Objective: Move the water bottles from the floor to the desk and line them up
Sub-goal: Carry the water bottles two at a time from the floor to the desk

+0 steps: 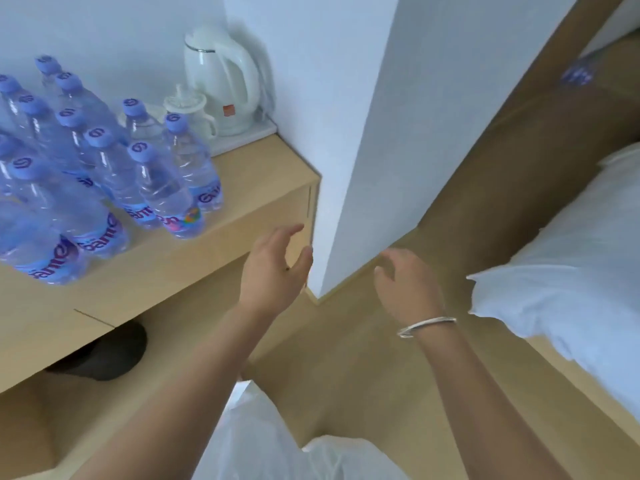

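Many bottles (104,174) crowd the worktop (249,188); one more lies blurred on the floor (502,168).
Left hand (273,271) and right hand (405,285) hover empty, each grip wide; a careless reach could topple the packed rows.

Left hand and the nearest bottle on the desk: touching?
Apart. The head view shows bare desk between the open left hand and the nearest bottle.
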